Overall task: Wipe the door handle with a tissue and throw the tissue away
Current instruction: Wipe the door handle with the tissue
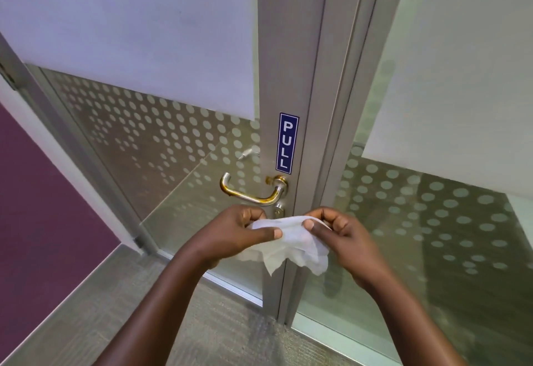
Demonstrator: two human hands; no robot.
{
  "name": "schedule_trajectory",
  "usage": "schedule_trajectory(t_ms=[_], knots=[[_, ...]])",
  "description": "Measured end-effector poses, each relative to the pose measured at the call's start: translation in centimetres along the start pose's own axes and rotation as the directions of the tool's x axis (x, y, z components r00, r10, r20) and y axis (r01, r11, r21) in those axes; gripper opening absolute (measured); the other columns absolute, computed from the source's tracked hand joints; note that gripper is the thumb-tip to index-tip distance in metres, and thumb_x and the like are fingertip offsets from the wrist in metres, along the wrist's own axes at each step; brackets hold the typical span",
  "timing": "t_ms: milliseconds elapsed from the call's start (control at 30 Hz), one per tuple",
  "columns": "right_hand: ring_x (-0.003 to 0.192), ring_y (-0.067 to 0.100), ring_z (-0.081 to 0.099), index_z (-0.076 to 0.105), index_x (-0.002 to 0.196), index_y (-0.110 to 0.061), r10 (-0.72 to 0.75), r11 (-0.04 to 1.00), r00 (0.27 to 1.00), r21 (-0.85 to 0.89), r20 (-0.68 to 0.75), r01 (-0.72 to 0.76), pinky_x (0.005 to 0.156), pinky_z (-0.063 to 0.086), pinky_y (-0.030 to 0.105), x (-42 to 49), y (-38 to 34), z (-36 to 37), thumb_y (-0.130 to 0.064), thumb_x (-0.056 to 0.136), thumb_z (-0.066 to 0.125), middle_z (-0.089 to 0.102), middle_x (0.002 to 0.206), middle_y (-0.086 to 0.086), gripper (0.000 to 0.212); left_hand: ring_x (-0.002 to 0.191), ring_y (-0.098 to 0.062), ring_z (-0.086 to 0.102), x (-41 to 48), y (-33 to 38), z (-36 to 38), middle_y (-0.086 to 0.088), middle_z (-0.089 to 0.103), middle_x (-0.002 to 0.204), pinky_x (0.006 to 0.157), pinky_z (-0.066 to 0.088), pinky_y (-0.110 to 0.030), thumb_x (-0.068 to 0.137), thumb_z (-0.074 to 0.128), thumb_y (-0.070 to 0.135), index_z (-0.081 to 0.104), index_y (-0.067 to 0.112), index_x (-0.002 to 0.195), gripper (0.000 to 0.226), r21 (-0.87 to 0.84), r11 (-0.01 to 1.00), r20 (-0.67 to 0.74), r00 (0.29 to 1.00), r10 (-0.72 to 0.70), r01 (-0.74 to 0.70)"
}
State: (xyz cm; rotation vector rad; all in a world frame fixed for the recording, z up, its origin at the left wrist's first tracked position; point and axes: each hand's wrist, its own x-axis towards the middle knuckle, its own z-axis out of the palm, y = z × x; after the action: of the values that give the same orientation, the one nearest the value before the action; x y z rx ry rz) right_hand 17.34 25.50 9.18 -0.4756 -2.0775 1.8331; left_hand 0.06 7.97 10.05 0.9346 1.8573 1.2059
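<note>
A shiny metal lever door handle (251, 194) with a brassy sheen sticks out to the left from the grey door frame, just below a blue PULL sticker (287, 143). A white tissue (291, 246) hangs spread between both hands a little below the handle, not touching it. My left hand (239, 231) pinches the tissue's left edge with thumb and fingers. My right hand (336, 234) pinches its right edge. The lock cylinder (278, 209) sits under the handle, partly behind the tissue's top edge.
The glass door (161, 140) has frosted panels and a dot pattern; a fixed glass panel (432, 207) stands to the right. A purple wall (43, 192) runs on the left. Grey carpet (225, 334) covers the floor below. No bin is in view.
</note>
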Motion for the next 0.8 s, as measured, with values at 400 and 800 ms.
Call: schedule_trajectory(t_ms=[400, 800], knots=[[0.084, 0.020, 0.072, 0.073, 0.099, -0.018, 0.155, 0.974, 0.953, 0.199, -0.260, -0.104, 0.069, 0.056, 0.030, 3.3, -0.2, 6.4, -0.020, 0.094, 0.068, 0.078, 0.099, 0.012, 0.008, 0.072, -0.016, 0.067, 2.5, -2.9, -9.1, -0.006, 0.076, 0.087, 0.061, 0.054, -0.024, 0.094, 0.076, 0.008, 0.072, 0.010, 0.097, 0.005, -0.422, 0.903, -0.104, 0.994, 0.040, -0.080], [0.042, 0.009, 0.054, 0.074, 0.082, -0.017, 0.002, 0.986, 0.700, -0.116, -0.714, -0.121, 0.044, 0.041, 0.017, 5.7, -1.0, 10.8, -0.020, 0.095, 0.066, 0.068, 0.058, 0.001, 0.015, 0.071, -0.022, 0.069, 7.1, -2.6, -12.5, -0.014, 0.073, 0.082, 0.068, 0.059, -0.039, 0.100, 0.073, 0.023, 0.069, 0.006, 0.091, 0.019, 0.053, 0.985, -0.340, 0.924, 0.174, -0.166]])
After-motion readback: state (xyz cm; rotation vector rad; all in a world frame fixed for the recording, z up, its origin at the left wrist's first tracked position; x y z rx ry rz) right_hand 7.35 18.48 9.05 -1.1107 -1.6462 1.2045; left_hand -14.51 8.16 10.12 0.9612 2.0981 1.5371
